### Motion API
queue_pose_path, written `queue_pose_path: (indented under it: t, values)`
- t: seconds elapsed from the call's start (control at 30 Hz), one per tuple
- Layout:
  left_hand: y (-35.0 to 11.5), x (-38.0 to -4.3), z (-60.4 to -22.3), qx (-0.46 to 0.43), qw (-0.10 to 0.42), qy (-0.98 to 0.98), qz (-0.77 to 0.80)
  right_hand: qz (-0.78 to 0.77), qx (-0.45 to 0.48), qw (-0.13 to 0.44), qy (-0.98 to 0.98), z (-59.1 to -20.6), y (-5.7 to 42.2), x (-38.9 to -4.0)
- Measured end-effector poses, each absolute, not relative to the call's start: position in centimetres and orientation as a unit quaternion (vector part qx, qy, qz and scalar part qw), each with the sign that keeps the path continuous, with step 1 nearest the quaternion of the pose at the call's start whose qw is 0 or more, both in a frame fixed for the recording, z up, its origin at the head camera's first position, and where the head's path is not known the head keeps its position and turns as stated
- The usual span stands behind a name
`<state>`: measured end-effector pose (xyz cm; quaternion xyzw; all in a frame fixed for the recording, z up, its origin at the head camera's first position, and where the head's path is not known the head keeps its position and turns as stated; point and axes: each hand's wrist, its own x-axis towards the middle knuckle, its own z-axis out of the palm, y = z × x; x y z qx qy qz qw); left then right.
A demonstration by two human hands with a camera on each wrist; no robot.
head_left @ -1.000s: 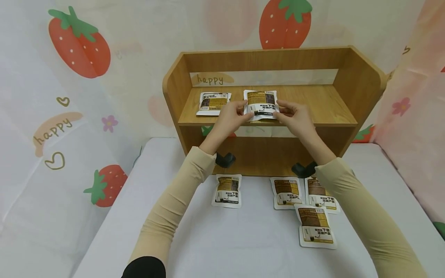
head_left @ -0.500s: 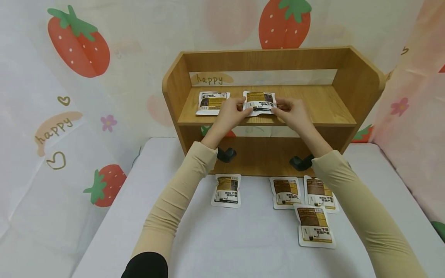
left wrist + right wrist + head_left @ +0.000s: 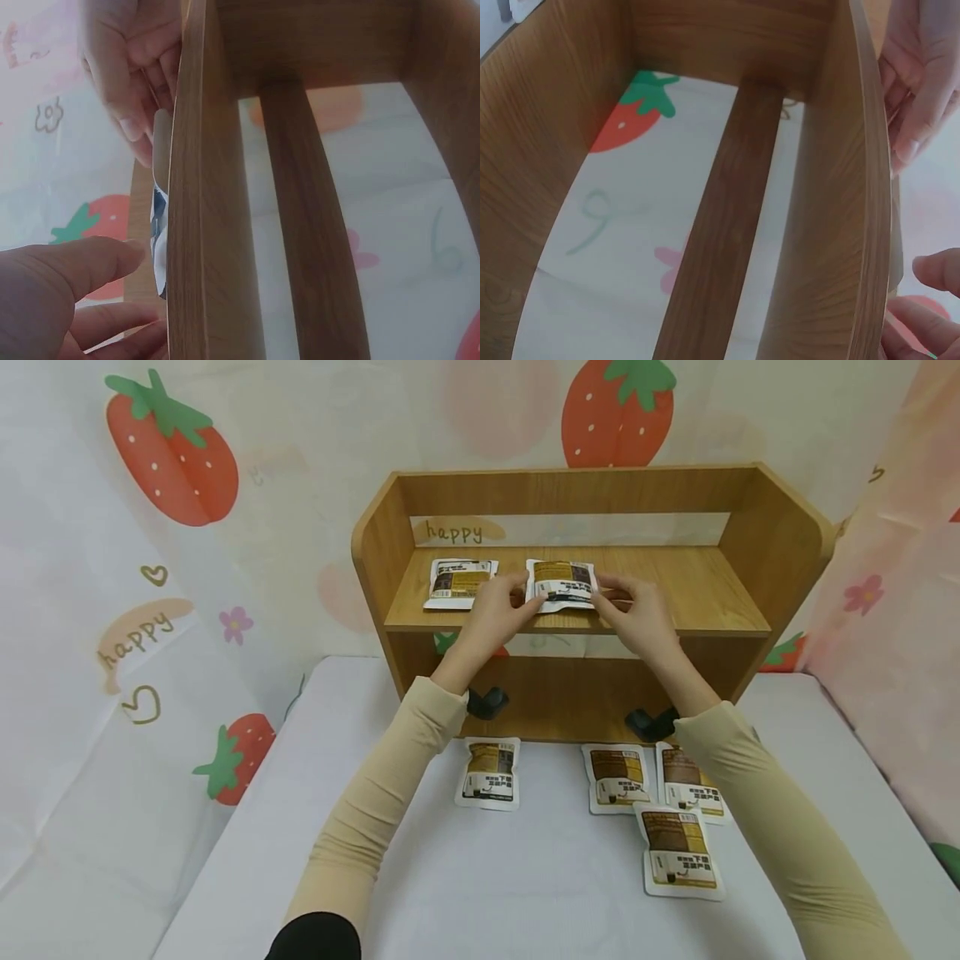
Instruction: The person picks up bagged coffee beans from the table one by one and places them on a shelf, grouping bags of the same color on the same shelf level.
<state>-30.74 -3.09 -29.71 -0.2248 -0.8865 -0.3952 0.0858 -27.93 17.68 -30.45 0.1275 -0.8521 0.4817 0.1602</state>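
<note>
On the upper shelf lies a flat white packet (image 3: pixel 562 583) with a brown and gold label, its front edge near the shelf's front. My left hand (image 3: pixel 497 610) is at its left side, the thumb over the front left corner. At the opposite side is my right hand (image 3: pixel 637 612), thumb beside the front right corner. In both wrist views thumb and fingers stand apart, and the packet (image 3: pixel 159 240) shows edge-on, resting on the board. A similar packet (image 3: pixel 459 583) lies to the left on the same shelf, partly behind my left hand.
The wooden two-tier shelf (image 3: pixel 697 589) stands at the back of the white-covered table (image 3: pixel 525 893). In front lie a single packet (image 3: pixel 489 774) at left and several at right, where a front packet (image 3: pixel 678 852) overlaps those behind. Strawberry-printed cloth hangs behind.
The middle packet has been lowered from a slight tilt to lie flat on the upper shelf. My thumbs have eased off its front corners; both hands stay beside it.
</note>
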Motion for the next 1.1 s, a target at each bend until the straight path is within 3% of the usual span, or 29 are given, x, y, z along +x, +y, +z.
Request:
queue_pose_path:
  t: [0.27, 0.6, 0.73, 1.1]
  values:
    - [-4.0, -29.0, -30.6, -0.240, 0.118, -0.847, -0.460, 0.500, 0.134, 0.224, -0.826, -31.3, 17.1, -26.1]
    - [-5.5, -26.9, -33.4, -0.289, 0.211, -0.781, -0.511, 0.479, 0.194, 0.325, -0.792, -32.7, 14.7, -22.0]
    - [-5.9, -26.1, -34.9, -0.288, 0.230, -0.772, -0.517, 0.495, 0.199, 0.308, -0.788, -33.2, 13.8, -20.2]
    - [-7.3, -22.3, -37.4, -0.283, 0.207, -0.769, -0.535, 0.573, 0.174, 0.195, -0.776, -38.2, 12.2, -19.0]
